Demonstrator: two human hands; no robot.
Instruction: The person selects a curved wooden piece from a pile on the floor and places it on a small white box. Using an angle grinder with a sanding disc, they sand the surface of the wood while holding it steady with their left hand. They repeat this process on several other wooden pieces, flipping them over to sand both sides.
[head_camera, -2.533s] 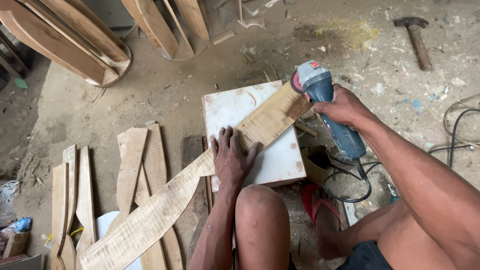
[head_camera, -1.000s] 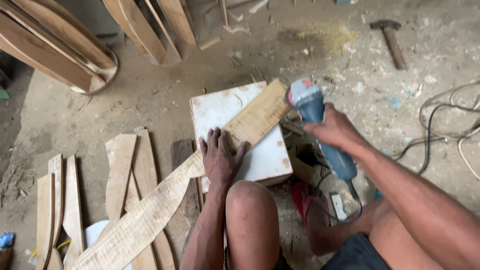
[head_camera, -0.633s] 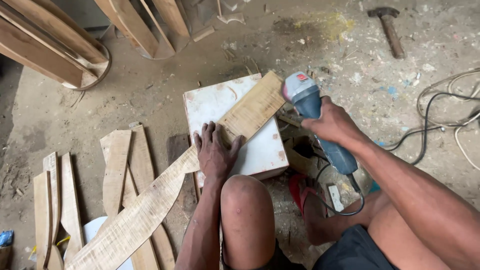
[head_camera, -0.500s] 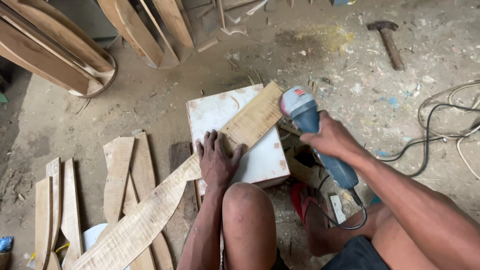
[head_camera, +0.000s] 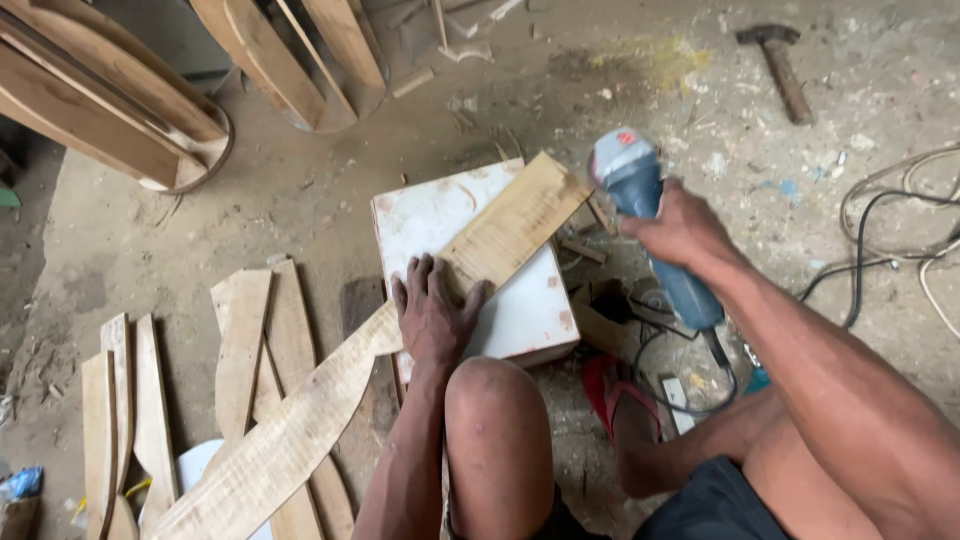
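Underfoot, the dusty concrete floor (head_camera: 300, 210) spreads grey and gritty, littered with chips and sawdust. Across it runs a long curved plank (head_camera: 340, 390) of pale, ripple-grained wood, its squared upper end resting on a scuffed white square block (head_camera: 520, 310) and its lower end cut off by the bottom edge. The left hand (head_camera: 435, 315) lies flat on the plank over the block, fingers spread, pressing rather than gripping. The right hand (head_camera: 680, 228) is wrapped firmly round the blue-grey body of an angle grinder (head_camera: 650, 220), held just beside the plank's upper end; its disc is hidden, so contact cannot be judged. Similar rough-cut wooden strips (head_camera: 240, 340) lie left of the plank. A black cable (head_camera: 870, 250) loops at right. Farther off sits what looks like a hammer (head_camera: 775, 60).
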